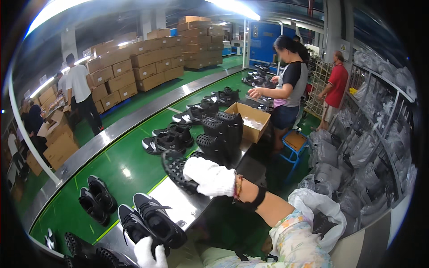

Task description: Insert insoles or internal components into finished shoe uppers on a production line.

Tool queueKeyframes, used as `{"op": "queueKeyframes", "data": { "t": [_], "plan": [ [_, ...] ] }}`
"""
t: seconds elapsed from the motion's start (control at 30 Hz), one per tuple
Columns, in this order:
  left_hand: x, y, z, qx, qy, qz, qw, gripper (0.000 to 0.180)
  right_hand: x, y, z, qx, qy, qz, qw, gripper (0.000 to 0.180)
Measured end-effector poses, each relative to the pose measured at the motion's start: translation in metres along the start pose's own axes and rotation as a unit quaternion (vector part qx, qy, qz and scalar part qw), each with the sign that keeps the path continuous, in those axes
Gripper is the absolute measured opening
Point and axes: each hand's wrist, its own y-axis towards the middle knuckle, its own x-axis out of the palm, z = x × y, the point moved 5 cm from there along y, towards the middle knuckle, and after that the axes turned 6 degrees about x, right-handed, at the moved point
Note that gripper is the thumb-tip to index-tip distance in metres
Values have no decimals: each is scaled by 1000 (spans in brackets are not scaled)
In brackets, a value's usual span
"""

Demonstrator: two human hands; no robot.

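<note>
My right hand point(209, 176), in a white glove, is closed around a black shoe point(173, 166) held on its side, its sole full of holes showing. At the lower edge my left hand point(150, 253), also gloved, grips the heel end of a black sneaker point(134, 225) with a grey toe. Its mate, another black sneaker point(157, 218) with loose laces, lies close against it on the right. Part of the left hand is cut off by the picture's edge. Just beyond my right hand, several black shoes point(213, 145) stand on end with soles showing.
A green conveyor belt point(127, 172) carries more shoe pairs point(97, 201). An open carton point(250, 120) sits at the belt's near edge. Beyond it a co-worker point(288, 85) stands at the belt. At right are a blue stool point(295, 142) and a rack point(380, 116) of bagged items.
</note>
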Motion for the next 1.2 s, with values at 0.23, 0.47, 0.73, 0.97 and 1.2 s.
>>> {"op": "queueKeyframes", "data": {
  "t": [0.23, 0.47, 0.73, 0.97, 1.2],
  "plan": [
    [-3, 38, -32, -188, -695, 137, 681, 70, -5, -14, -132, -232, 259, -48, 936, 26],
    [-12, 29, -38, -262, -666, 186, 673, 51, 37, -15, -150, -114, 391, -64, 911, 52],
    [-5, 35, -20, -282, -592, 185, 732, 54, 95, -33, -154, 164, 711, -7, 684, 67],
    [4, 62, -20, -31, -224, -5, 974, 39, 31, -44, -91, 190, 605, 175, 753, 57],
    [48, 83, -36, -18, 159, -190, 969, 15, 39, -73, -77, 228, 382, 81, 892, 63]
  ]
}}
